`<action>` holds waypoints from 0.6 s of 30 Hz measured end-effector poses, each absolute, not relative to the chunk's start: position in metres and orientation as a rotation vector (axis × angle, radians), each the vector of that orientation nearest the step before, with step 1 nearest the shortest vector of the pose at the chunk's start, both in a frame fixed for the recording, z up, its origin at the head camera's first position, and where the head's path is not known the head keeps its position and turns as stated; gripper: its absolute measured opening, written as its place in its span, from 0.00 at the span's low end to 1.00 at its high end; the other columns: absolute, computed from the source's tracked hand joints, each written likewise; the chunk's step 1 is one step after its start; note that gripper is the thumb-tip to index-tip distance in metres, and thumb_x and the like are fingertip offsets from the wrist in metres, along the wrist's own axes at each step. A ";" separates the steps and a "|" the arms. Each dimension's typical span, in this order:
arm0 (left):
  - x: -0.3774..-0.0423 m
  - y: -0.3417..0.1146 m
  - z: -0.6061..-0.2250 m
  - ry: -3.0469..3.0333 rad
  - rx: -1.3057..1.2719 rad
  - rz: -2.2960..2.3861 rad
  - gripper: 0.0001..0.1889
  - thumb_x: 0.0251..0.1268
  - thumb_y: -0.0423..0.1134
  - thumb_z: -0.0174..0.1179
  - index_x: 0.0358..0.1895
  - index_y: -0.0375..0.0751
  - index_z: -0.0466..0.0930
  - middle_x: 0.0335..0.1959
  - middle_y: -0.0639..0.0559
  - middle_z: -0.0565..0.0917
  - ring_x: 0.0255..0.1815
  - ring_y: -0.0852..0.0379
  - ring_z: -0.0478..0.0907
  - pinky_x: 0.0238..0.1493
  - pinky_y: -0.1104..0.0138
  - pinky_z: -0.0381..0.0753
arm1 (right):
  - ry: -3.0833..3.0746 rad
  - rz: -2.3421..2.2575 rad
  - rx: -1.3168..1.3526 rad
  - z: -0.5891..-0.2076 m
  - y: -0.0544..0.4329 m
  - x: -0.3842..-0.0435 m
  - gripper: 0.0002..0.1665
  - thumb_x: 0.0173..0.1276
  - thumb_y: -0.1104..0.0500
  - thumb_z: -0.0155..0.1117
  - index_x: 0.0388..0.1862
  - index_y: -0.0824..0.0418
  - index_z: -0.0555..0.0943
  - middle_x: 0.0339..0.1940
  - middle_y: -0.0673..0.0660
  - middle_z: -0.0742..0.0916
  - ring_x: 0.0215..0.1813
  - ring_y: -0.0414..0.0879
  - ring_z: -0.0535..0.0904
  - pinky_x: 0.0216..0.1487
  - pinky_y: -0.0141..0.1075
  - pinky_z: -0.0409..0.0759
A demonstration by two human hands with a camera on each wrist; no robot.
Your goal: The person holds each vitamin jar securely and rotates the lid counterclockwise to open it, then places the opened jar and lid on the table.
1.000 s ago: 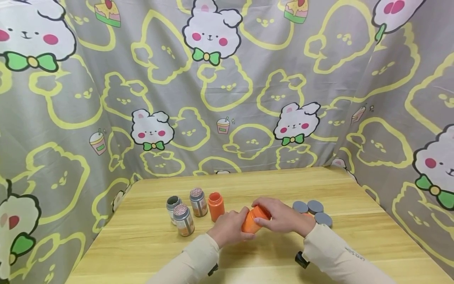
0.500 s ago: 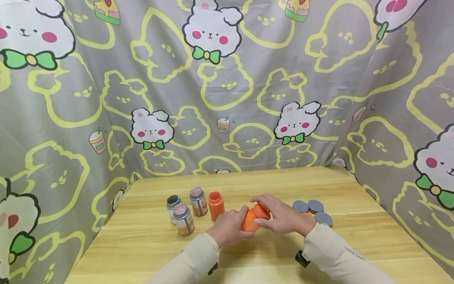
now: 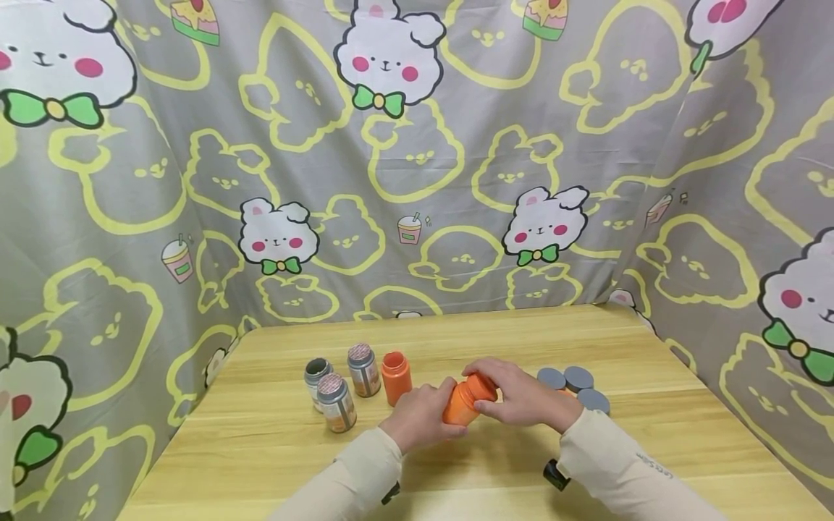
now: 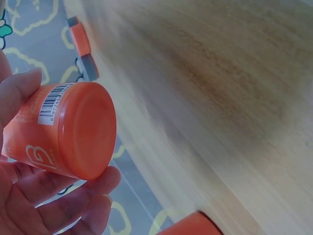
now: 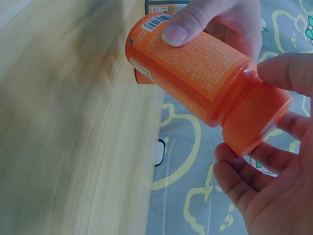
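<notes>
An orange bottle (image 3: 460, 407) is held tilted above the table, its orange lid (image 3: 481, 386) towards the right. My left hand (image 3: 418, 420) grips the bottle's body, with thumb and fingers on either side of it in the left wrist view. The lid sits at the bottle's neck, and my right hand (image 3: 521, 394) holds it between thumb and fingers. In the right wrist view the lid (image 5: 257, 117) meets the neck; whether it is screwed tight cannot be told. The bottle's base (image 4: 90, 129) faces the left wrist camera.
An open orange bottle (image 3: 396, 379) stands left of my hands. Beside it are an open grey jar (image 3: 316, 373) and two grey jars (image 3: 337, 411) with patterned tops. Grey lids (image 3: 593, 401) and a partly hidden orange lid (image 3: 566, 393) lie right. A patterned curtain (image 3: 417, 181) hangs behind the table.
The fingers of my right hand loosened and lifted slightly half a second ago, and now lie closer round the lid. The left hand and the bottle have barely moved.
</notes>
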State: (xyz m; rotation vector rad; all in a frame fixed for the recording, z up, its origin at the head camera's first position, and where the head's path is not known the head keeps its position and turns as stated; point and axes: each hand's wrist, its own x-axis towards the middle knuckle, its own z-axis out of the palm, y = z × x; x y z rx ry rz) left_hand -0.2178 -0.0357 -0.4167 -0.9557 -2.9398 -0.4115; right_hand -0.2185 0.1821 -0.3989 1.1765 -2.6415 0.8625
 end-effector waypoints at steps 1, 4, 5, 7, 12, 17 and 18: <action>-0.218 -0.036 -0.417 -2.940 -0.954 -0.415 0.29 0.52 0.57 0.70 0.51 0.47 0.69 0.24 0.57 0.74 0.19 0.61 0.69 0.22 0.68 0.69 | -2.641 0.864 1.178 -0.399 0.183 -0.218 0.23 0.67 0.56 0.65 0.58 0.61 0.73 0.54 0.55 0.80 0.45 0.42 0.75 0.43 0.41 0.78; -0.218 -0.036 -0.417 -2.942 -0.952 -0.420 0.29 0.52 0.57 0.70 0.51 0.47 0.69 0.24 0.58 0.74 0.19 0.61 0.69 0.22 0.68 0.69 | -2.654 0.874 1.174 -0.399 0.184 -0.218 0.24 0.67 0.55 0.65 0.59 0.61 0.73 0.55 0.55 0.79 0.44 0.43 0.74 0.42 0.42 0.78; -0.218 -0.036 -0.418 -2.943 -0.951 -0.420 0.29 0.52 0.57 0.70 0.51 0.47 0.69 0.24 0.57 0.74 0.19 0.61 0.70 0.22 0.68 0.69 | -2.658 0.874 1.171 -0.399 0.184 -0.218 0.24 0.67 0.55 0.65 0.59 0.61 0.73 0.55 0.55 0.79 0.44 0.43 0.74 0.42 0.42 0.78; -0.218 -0.037 -0.418 -2.948 -0.947 -0.420 0.30 0.52 0.57 0.70 0.52 0.47 0.69 0.24 0.57 0.75 0.19 0.61 0.70 0.22 0.68 0.70 | -2.662 0.878 1.165 -0.399 0.185 -0.218 0.24 0.67 0.55 0.65 0.59 0.61 0.73 0.55 0.55 0.79 0.45 0.43 0.75 0.43 0.43 0.78; -0.218 -0.038 -0.420 -2.944 -0.922 -0.466 0.32 0.51 0.57 0.71 0.54 0.46 0.69 0.25 0.57 0.76 0.20 0.61 0.70 0.24 0.68 0.70 | -2.671 0.908 1.122 -0.400 0.189 -0.219 0.24 0.68 0.54 0.65 0.59 0.61 0.73 0.50 0.51 0.80 0.42 0.40 0.75 0.41 0.38 0.78; -0.220 -0.044 -0.423 -2.907 -0.891 -0.558 0.32 0.49 0.57 0.72 0.53 0.46 0.69 0.25 0.58 0.76 0.20 0.62 0.70 0.25 0.68 0.71 | -2.713 0.951 1.000 -0.400 0.197 -0.221 0.27 0.66 0.53 0.67 0.59 0.62 0.71 0.42 0.48 0.79 0.38 0.40 0.75 0.38 0.39 0.78; -0.221 -0.046 -0.423 -2.900 -0.885 -0.578 0.32 0.49 0.56 0.73 0.53 0.47 0.69 0.25 0.58 0.76 0.21 0.62 0.71 0.25 0.68 0.72 | -2.726 0.969 0.957 -0.400 0.200 -0.221 0.27 0.66 0.53 0.67 0.59 0.62 0.71 0.41 0.48 0.79 0.38 0.40 0.75 0.38 0.39 0.78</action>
